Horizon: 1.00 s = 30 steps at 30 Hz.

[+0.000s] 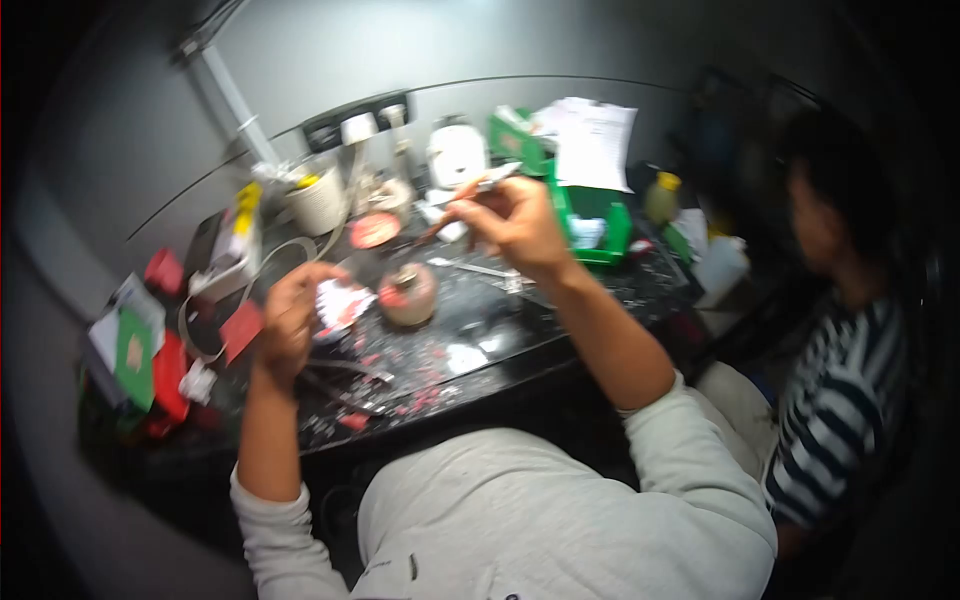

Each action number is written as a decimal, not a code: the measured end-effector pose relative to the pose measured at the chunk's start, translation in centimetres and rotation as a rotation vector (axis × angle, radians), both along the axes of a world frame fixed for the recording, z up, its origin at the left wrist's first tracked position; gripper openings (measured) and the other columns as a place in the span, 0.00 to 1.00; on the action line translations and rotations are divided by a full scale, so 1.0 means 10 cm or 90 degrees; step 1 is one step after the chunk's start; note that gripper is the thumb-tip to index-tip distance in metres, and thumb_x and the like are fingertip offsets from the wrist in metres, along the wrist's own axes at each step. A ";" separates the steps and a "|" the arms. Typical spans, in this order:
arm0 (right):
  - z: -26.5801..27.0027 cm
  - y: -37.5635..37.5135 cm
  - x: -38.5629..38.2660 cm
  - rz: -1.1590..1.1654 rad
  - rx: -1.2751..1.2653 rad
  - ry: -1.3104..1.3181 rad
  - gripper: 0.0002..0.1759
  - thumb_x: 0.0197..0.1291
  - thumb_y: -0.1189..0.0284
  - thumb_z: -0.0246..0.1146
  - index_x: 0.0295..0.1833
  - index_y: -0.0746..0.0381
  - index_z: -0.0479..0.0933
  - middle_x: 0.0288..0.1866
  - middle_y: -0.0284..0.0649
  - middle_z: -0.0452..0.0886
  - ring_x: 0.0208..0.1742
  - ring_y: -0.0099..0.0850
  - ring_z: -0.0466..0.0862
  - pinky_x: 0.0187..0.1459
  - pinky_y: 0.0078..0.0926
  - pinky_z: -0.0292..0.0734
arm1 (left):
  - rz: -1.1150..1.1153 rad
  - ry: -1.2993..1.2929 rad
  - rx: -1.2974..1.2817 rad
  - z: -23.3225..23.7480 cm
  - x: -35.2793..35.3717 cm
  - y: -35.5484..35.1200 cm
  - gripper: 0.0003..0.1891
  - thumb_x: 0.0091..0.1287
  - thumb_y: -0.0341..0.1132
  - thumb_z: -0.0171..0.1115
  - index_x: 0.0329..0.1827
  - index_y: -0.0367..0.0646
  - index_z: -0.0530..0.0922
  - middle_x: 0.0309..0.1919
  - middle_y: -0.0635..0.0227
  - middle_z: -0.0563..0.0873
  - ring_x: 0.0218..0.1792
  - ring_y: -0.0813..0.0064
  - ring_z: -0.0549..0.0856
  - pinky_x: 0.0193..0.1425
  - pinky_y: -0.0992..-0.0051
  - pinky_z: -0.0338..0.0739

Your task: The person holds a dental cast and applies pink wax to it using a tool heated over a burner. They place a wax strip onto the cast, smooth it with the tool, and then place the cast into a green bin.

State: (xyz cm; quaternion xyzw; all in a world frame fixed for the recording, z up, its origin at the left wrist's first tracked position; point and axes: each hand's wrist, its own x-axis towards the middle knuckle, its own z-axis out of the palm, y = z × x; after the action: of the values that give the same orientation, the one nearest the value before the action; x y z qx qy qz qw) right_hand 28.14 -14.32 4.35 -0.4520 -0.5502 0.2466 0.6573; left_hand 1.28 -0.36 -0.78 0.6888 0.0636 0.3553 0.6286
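My left hand point(290, 312) is closed around a white piece with pink-red patches point(342, 304), which looks like a dental model with wax on it. My right hand point(522, 226), raised over the bench, pinches a slim wax knife point(428, 236) with a brownish handle; its dark tip points down and left. Below that tip, between the two hands, stands a small round spirit lamp point(408, 296) with a metal neck. A round pink dish point(375, 230) lies just behind the lamp. Motion blurs the hands somewhat.
Pink and white scraps point(425, 398) litter the black bench point(490, 352). Metal tools point(470, 266) lie right of the lamp. A white cup point(316, 203), a green bin point(606, 248) and papers point(595, 140) stand behind. A seated person point(840, 380) in stripes is at right.
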 end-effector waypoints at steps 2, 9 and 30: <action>-0.04 0.03 -0.02 0.010 0.010 0.011 0.05 0.68 0.77 0.66 0.45 0.68 0.81 0.38 0.44 0.89 0.30 0.21 0.85 0.25 0.19 0.77 | -0.021 0.043 -0.039 0.02 -0.08 0.06 0.21 0.82 0.46 0.50 0.53 0.33 0.79 0.44 0.60 0.87 0.45 0.77 0.87 0.49 0.79 0.81; -0.09 0.00 -0.20 0.089 0.056 0.027 0.07 0.69 0.77 0.66 0.48 0.68 0.78 0.40 0.44 0.89 0.26 0.20 0.83 0.23 0.13 0.72 | -0.029 0.083 -0.028 0.03 -0.12 0.08 0.19 0.81 0.42 0.53 0.54 0.31 0.77 0.47 0.53 0.88 0.44 0.72 0.90 0.49 0.75 0.85; -0.15 0.00 -0.45 0.161 0.064 0.020 0.07 0.71 0.76 0.65 0.49 0.67 0.78 0.41 0.45 0.90 0.26 0.17 0.81 0.24 0.15 0.74 | -0.137 -0.038 -0.128 0.07 -0.09 0.01 0.18 0.81 0.40 0.52 0.52 0.29 0.75 0.48 0.47 0.85 0.47 0.61 0.90 0.55 0.55 0.87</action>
State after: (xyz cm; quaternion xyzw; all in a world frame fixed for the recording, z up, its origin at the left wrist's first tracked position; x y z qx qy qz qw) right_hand 23.65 -14.36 2.80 -0.3419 -0.6042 0.3068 0.6511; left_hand 0.37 -0.24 -0.10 0.6145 0.0059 0.2984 0.7303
